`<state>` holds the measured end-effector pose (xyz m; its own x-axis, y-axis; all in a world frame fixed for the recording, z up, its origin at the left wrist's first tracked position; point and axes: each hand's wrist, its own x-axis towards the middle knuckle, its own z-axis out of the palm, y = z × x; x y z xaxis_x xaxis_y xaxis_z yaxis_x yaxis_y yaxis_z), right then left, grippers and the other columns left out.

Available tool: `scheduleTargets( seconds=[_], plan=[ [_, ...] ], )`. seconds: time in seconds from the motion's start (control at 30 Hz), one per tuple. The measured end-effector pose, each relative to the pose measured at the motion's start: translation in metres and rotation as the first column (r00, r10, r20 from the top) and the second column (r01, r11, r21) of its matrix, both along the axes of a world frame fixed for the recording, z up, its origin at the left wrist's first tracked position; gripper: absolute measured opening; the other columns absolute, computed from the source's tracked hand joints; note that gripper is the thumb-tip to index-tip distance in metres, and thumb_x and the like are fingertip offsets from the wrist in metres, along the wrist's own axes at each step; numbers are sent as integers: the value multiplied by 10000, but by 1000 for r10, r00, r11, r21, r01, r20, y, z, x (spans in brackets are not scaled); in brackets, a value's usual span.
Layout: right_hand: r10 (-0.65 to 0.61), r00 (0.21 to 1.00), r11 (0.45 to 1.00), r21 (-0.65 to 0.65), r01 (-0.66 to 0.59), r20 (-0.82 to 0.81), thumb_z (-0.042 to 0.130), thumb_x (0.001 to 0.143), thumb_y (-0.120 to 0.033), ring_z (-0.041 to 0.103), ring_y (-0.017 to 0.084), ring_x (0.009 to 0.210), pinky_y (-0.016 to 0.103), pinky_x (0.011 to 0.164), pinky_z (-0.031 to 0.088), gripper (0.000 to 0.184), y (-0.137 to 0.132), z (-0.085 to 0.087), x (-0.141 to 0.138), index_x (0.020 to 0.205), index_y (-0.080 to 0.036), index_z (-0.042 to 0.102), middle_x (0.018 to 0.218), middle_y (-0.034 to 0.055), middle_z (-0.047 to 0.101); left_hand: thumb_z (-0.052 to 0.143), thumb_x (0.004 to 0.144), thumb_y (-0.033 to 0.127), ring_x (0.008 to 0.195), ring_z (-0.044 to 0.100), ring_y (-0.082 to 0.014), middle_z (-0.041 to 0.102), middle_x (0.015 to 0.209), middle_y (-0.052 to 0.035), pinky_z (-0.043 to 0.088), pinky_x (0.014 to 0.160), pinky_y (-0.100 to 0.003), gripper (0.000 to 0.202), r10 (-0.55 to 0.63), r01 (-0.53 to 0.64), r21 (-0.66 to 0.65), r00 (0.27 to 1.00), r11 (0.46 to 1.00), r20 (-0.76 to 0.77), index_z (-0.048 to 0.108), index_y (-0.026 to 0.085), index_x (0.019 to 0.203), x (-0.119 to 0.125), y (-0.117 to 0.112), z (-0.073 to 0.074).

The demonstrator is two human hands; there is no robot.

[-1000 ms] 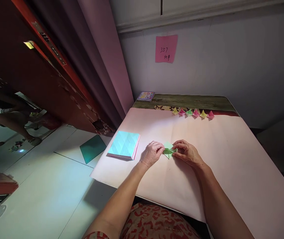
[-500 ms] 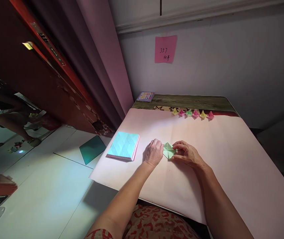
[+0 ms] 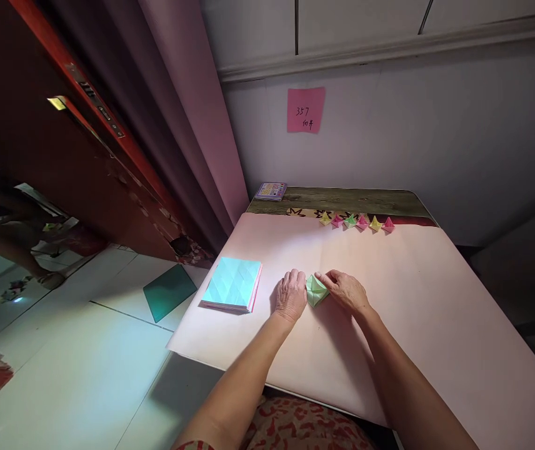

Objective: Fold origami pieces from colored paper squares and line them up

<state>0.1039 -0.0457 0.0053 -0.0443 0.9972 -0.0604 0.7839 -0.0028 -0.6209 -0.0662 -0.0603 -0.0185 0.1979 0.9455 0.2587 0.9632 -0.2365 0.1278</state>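
Note:
A small piece of folded green paper [image 3: 315,292] lies between my hands on the pink-covered table [image 3: 436,325]. My left hand [image 3: 290,295] is closed at its left edge, with the fingertips curled against the paper. From the right, my right hand [image 3: 345,290] grips the upper right side, thumb and fingers at the fold. Creases meet near the paper's middle, and its surface stands up a little. A stack of square paper [image 3: 232,281], turquoise on top, sits left of my left hand.
Several small folded paper pieces [image 3: 362,222] in yellow, pink and green stand in a row along the far edge. A small stack of printed cards [image 3: 271,190] lies at the back left corner. A pink note [image 3: 305,110] sticks to the wall. A green sheet [image 3: 170,292] lies on the floor.
My right hand has shifted its hold to the paper's upper right side, with the thumb now near the top. The green paper looks more raised. The camera view has tilted slightly upward.

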Motion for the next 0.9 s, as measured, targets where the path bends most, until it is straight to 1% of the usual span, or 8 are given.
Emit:
scheduleTargets(
  seconds=[0.1, 0.2, 0.3, 0.4, 0.53, 0.6, 0.77, 0.9],
  plan=[
    [1, 999, 1000, -17, 0, 44, 719, 710, -531, 642, 194, 671, 261, 527, 332, 281, 2, 2, -4, 771, -260, 678, 720, 11, 720, 444, 956, 174, 898, 567, -232, 597, 978, -85, 454, 762, -354, 140, -15, 15, -5, 998, 1000, 63, 581, 203, 945, -3, 2, -1],
    [-30, 998, 995, -93, 36, 62, 783, 633, -428, 643, 191, 667, 258, 521, 333, 227, 1, 3, -10, 750, -263, 679, 697, 0, 712, 437, 966, 192, 892, 576, -221, 603, 975, -78, 457, 770, -344, 156, -37, 40, -17, 991, 999, 130, 590, 202, 941, -7, 3, 0],
    [-67, 997, 984, -165, 74, 46, 768, 634, -393, 632, 178, 635, 252, 510, 327, 168, -2, 6, -14, 702, -267, 678, 666, -14, 700, 434, 976, 210, 879, 586, -195, 608, 962, -51, 452, 762, -317, 172, -58, 67, -39, 978, 997, 200, 599, 217, 927, -12, 3, 4],
    [-79, 997, 984, -159, 81, 19, 738, 656, -400, 595, 153, 577, 243, 489, 298, 159, -7, 9, -16, 642, -261, 663, 615, -27, 673, 416, 991, 238, 863, 591, -184, 616, 959, -39, 451, 746, -307, 198, -95, 113, -68, 968, 991, 233, 605, 224, 933, -19, 3, 9],
    [-60, 998, 989, -139, 57, -15, 686, 710, -415, 546, 128, 537, 239, 482, 277, 193, -13, 10, -15, 624, -250, 635, 578, -43, 633, 402, 980, 193, 884, 588, -210, 622, 969, -62, 457, 772, -334, 207, -251, 260, -60, 959, 964, 130, 604, 217, 1019, -25, 3, 12],
    [-38, 999, 988, -149, 36, -10, 678, 718, -399, 548, 129, 559, 239, 495, 283, 172, -14, 11, -15, 651, -248, 632, 601, -45, 640, 411, 949, 133, 885, 588, -230, 622, 966, -77, 462, 768, -353, 232, -285, 289, -63, 957, 955, 56, 593, 204, 1075, -24, 4, 11],
    [-39, 999, 983, -179, 40, 10, 714, 692, -430, 577, 140, 632, 237, 525, 282, 191, -14, 15, -19, 757, -255, 675, 703, -29, 681, 456, 897, 102, 879, 593, -249, 622, 985, -94, 473, 760, -369, 253, -247, 246, -91, 969, 965, -5, 588, 184, 1096, -16, 6, 6],
    [-106, 992, 977, -179, 116, 66, 662, 738, -437, 541, 138, 594, 248, 522, 253, 217, -13, 18, -29, 649, -239, 652, 608, -16, 628, 443, 895, 93, 883, 602, -232, 630, 995, -86, 475, 782, -352, 281, -210, 224, -130, 971, 966, 114, 614, 200, 1092, -15, 9, 7]
  ],
)
